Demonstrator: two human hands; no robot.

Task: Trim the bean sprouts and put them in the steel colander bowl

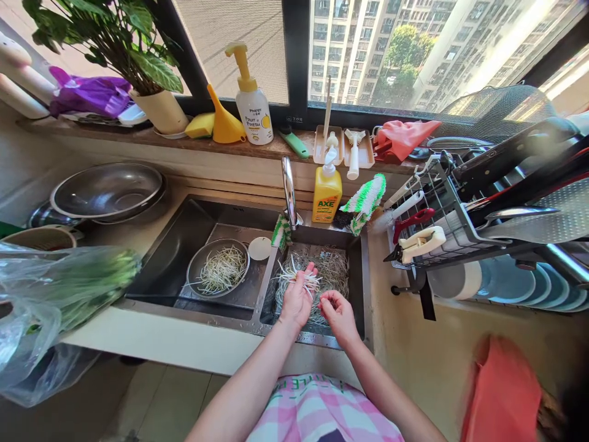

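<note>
My left hand (298, 302) is turned palm up over the right sink basin (365, 288). Its fingers curl around a small bunch of white bean sprouts (286, 274), whose ends stick out on both sides. Close beside it, my right hand (339, 314) is closed in a pinch; whatever is between the fingertips is too small to make out. Below both hands, many loose bean sprouts (338, 269) lie in water in the right basin. In the left basin, a round metal bowl (189, 274) holds a heap of bean sprouts (224, 269).
A faucet (289, 190) stands behind the divider, where a green-white cloth (280, 232) hangs. A yellow soap bottle (327, 195) is behind the right basin. On the right is a dish rack (453, 215) with knives; bagged greens (96, 276) lie left, near stacked pans (108, 190).
</note>
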